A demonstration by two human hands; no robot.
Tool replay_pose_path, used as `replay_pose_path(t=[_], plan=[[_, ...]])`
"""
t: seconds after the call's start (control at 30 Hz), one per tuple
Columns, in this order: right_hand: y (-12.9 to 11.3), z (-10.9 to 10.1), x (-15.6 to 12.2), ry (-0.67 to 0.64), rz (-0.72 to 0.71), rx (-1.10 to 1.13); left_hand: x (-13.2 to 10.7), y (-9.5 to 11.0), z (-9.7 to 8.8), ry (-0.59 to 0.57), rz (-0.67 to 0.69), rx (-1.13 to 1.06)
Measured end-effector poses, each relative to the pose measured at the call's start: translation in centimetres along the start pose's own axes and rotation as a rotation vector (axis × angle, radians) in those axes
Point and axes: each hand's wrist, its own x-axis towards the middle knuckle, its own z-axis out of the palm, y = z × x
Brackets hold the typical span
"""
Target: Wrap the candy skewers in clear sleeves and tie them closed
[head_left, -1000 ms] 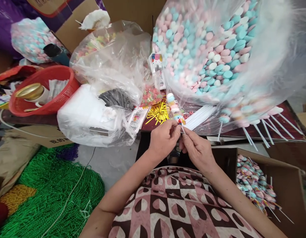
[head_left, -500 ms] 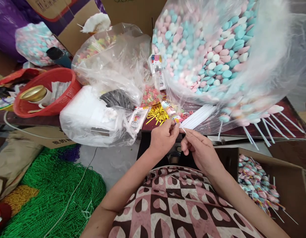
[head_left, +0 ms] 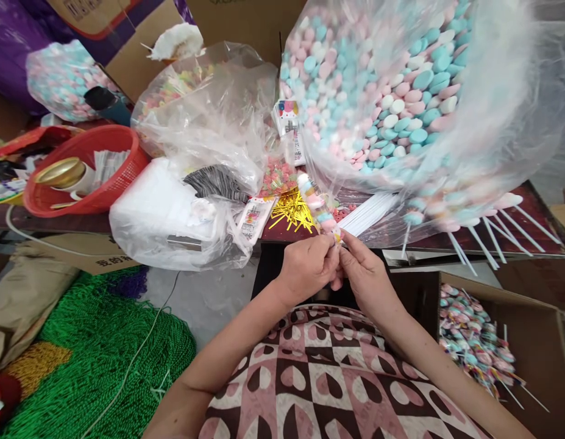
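A marshmallow skewer [head_left: 317, 204] in pink, white and blue, in a clear wrapper, points away from me at the table's edge. My left hand [head_left: 307, 265] is closed in a pinch at its near end. Pressed against it, my right hand [head_left: 362, 268] also pinches the gathered end; the exact spot is hidden by the fingers. Just left of the skewer lie gold twist ties [head_left: 292, 210]. White sticks [head_left: 369, 214] lie bundled to the right, with small red gummy rings [head_left: 341, 213] beside them.
A big clear bag of marshmallows [head_left: 401, 116] fills the back right. Loaded sticks [head_left: 481, 228] overhang the table edge. Below right, a carton [head_left: 542, 341] holds wrapped skewers. A red basket [head_left: 136, 146] and a bag of white wrappers [head_left: 149, 213] stand left; green bead strings [head_left: 103, 353] cover the floor.
Both hands have drawn together and slightly lower at the skewer's near end. More of the wrapped marshmallows now shows beyond the fingers.
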Motion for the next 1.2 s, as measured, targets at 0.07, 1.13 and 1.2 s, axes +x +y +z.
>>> replay_pose_path(t=[0.07, 1.13, 1.2], plan=[[0.1, -0.1, 0.0, 0.061, -0.099, -0.170, -0.2, 0.0, -0.2, -0.047, -0.022, -0.070], [-1.1, -1.8, 0.1, 0.387, -0.658, -0.891, 1.5, 1.3, 0.3, 0.265, -1.129, -1.555], [-1.0, -1.8, 0.0, 0.338, -0.531, -0.763, 1.6, 1.2, 0.3, 0.260, -1.080, -1.494]])
